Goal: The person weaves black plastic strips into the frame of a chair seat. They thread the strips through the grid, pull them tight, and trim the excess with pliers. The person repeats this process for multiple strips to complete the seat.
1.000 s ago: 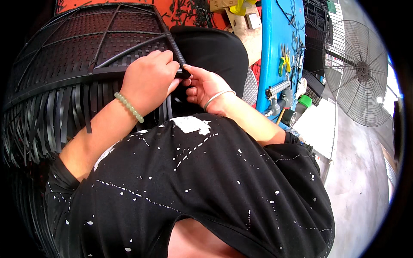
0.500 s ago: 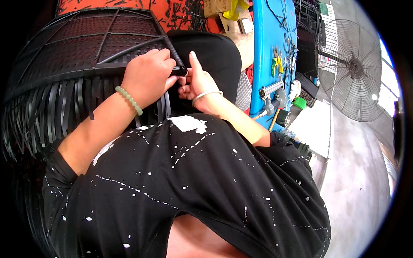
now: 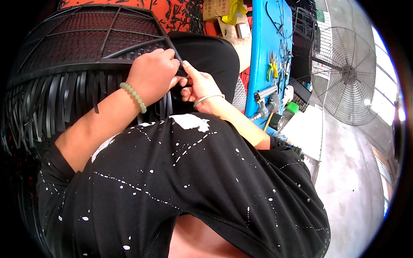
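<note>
Right hand [image 3: 201, 89], thumb lowered, at woven panel [image 3: 86, 46], printed carton [image 3: 214, 11] beyond

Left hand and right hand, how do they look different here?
The left hand is turned back up with its fingers curled, while the right hand has its thumb stretched out. The left wears a pale green beaded bracelet; the right, a plain silvery bangle. Both are close together at a corner of the black woven piece.
</note>
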Action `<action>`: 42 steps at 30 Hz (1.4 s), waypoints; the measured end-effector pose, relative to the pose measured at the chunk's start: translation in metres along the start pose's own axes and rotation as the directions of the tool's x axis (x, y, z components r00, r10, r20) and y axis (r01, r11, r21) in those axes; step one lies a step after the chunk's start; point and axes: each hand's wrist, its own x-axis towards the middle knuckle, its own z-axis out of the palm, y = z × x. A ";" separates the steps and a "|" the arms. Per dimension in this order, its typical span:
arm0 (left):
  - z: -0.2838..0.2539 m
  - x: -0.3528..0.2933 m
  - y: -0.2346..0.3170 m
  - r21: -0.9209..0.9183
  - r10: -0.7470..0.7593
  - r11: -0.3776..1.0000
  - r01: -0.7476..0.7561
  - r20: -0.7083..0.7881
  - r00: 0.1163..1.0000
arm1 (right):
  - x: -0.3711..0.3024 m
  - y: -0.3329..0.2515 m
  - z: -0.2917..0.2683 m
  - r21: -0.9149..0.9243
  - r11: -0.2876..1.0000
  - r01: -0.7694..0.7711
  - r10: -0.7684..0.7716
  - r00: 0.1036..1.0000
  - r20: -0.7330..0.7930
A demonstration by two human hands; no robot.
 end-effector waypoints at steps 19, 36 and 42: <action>0.018 0.002 -0.002 -0.007 0.006 1.000 -0.006 -0.026 1.000 | 0.026 -0.005 -0.020 0.183 0.939 -0.291 0.277 0.956 0.100; 0.026 0.002 -0.002 0.014 -0.016 1.000 0.016 0.016 1.000 | 0.016 -0.006 -0.008 0.007 0.990 -0.143 0.143 0.990 -0.019; 0.019 0.002 0.000 -0.008 -0.021 1.000 0.022 0.058 0.998 | 0.021 -0.004 -0.009 0.091 0.983 -0.160 0.161 0.987 -0.008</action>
